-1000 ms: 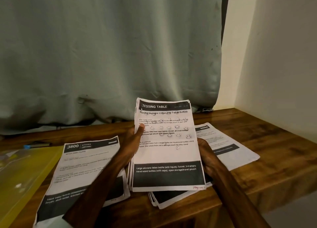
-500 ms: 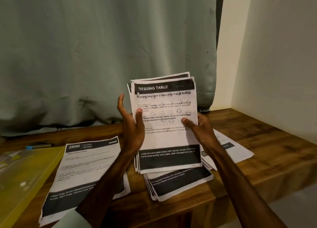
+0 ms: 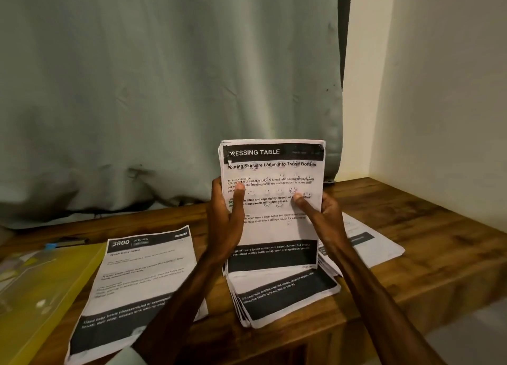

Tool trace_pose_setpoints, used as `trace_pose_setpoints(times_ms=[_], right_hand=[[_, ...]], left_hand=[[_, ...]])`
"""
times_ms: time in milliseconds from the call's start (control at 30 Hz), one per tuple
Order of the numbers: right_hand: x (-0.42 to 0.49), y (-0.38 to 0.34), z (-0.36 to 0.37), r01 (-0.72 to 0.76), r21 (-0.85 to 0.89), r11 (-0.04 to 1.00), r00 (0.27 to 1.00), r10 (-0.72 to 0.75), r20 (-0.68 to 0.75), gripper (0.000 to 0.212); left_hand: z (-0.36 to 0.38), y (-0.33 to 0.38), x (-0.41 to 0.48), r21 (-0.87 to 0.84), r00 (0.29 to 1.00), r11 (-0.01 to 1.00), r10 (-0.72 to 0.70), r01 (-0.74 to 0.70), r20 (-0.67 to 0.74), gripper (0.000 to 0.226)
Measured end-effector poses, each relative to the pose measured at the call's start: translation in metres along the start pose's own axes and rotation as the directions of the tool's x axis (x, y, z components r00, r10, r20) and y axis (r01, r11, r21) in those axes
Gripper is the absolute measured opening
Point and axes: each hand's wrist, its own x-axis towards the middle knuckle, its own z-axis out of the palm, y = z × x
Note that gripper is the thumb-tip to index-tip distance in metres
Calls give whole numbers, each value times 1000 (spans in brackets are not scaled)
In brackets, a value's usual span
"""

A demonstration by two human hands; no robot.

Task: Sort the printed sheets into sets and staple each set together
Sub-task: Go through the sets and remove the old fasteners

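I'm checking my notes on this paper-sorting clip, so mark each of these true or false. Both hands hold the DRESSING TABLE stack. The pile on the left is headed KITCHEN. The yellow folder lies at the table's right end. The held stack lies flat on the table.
1. Both hands hold the DRESSING TABLE stack. True: the left hand and right hand grip its sides.
2. The pile on the left is headed KITCHEN. True.
3. The yellow folder lies at the table's right end. False: it lies at the left end.
4. The held stack lies flat on the table. False: it stands upright over another pile.
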Motion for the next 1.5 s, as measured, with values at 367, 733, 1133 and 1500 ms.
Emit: trace_pose_setpoints(times_ms=[367, 733, 1133, 1500], right_hand=[[31, -75, 16, 215, 6, 977, 971, -213, -105, 34], [45, -86, 25, 229, -58, 972, 943, -236, -236, 42], [46, -88, 24, 353, -222, 909, 891, -399, -216, 48], [48, -88, 27, 381, -238, 893, 891, -424, -165, 46]], left_hand=[[5, 65, 56, 59, 965, 984, 179, -171, -191, 27], [10, 68, 59, 61, 961, 986, 165, -155, -222, 9], [7, 73, 53, 91, 971, 977, 205, -195, -124, 23], [-7, 64, 54, 88, 975, 971, 224, -224, 10, 24]])
